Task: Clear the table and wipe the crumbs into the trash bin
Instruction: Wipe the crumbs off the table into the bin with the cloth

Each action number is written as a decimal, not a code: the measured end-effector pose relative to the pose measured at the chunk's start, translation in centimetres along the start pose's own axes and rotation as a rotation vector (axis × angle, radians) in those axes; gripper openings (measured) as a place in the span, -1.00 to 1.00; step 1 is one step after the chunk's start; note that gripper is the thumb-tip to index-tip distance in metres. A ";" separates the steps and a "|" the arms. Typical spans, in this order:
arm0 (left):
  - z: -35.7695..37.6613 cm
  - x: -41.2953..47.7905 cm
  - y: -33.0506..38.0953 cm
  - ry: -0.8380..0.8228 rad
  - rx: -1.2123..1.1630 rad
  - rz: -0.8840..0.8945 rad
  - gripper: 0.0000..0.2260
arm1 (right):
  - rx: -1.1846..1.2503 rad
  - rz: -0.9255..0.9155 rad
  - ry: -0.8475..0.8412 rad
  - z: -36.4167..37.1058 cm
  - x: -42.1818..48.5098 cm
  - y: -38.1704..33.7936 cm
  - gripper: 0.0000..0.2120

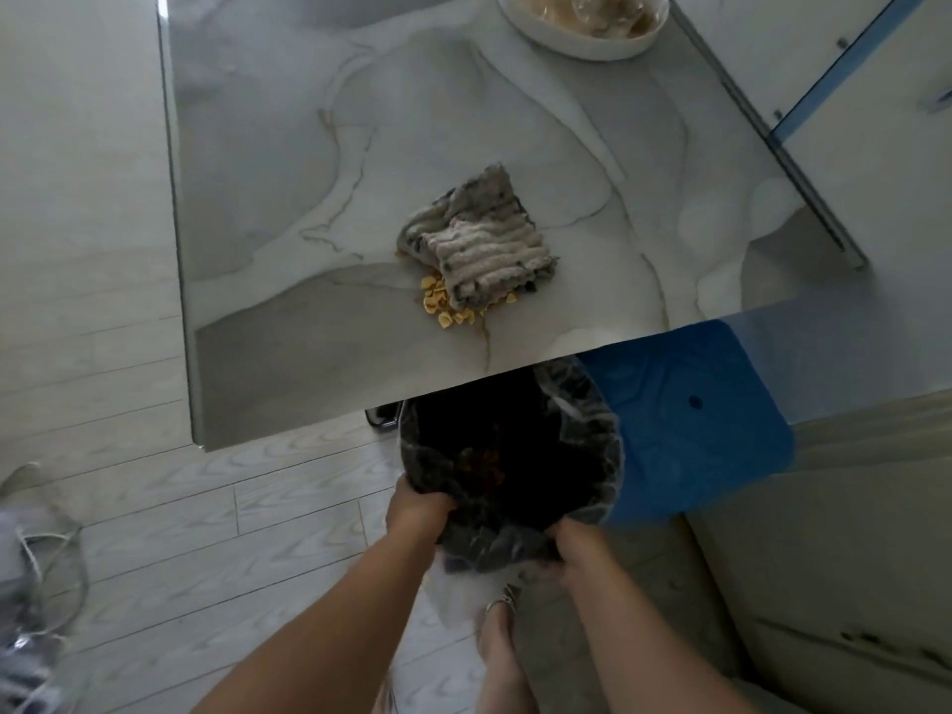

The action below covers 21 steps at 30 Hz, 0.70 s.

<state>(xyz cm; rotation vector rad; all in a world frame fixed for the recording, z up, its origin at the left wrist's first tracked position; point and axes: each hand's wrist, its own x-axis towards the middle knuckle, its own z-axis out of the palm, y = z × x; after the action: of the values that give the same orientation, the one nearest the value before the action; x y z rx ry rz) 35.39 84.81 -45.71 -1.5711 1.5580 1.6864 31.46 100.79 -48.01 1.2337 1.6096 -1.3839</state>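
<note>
A crumpled grey-and-white cloth [481, 242] lies on the marble table [288, 208], a short way in from its near edge. Yellow crumbs [447, 304] are heaped at the cloth's near side, partly under it. Below the table's edge sits a trash bin [510, 450] lined with a dark plastic bag, its far part hidden under the tabletop. My left hand [418, 513] grips the bin's near-left rim. My right hand [578, 551] grips the near-right rim. Some brownish bits lie inside the bin.
A white dish [577, 41] with food stands at the table's far right edge. A blue chair seat [690, 420] is right of the bin, beside a pale sofa [834, 548]. My sandalled foot [497, 636] is on the wood floor. Shoes [31, 610] lie at the left.
</note>
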 end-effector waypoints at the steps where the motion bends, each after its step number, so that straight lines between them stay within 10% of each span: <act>1: 0.3 0.1 0.5 0.026 -0.008 -0.002 -0.57 | -0.040 0.015 -0.024 -0.3 0.1 -0.7 -0.78; 9: 1.5 2.2 2.4 0.101 -0.013 -0.048 -0.48 | -0.554 -0.746 0.329 -2.1 -2.8 -11.0 -0.38; 14: 1.9 1.7 3.0 0.120 -0.070 -0.057 -0.57 | -0.956 -1.264 0.160 0.8 -5.5 -16.1 -0.40; 21: 1.1 0.2 4.0 0.148 -0.072 -0.002 -0.67 | -1.389 -1.454 -0.038 7.0 -7.4 -21.5 -0.35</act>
<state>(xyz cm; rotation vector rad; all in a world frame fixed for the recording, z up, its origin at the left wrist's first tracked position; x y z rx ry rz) 31.46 84.36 -44.30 -1.7689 1.5813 1.6762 13.08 92.50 -35.44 -0.9477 2.6656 -0.3965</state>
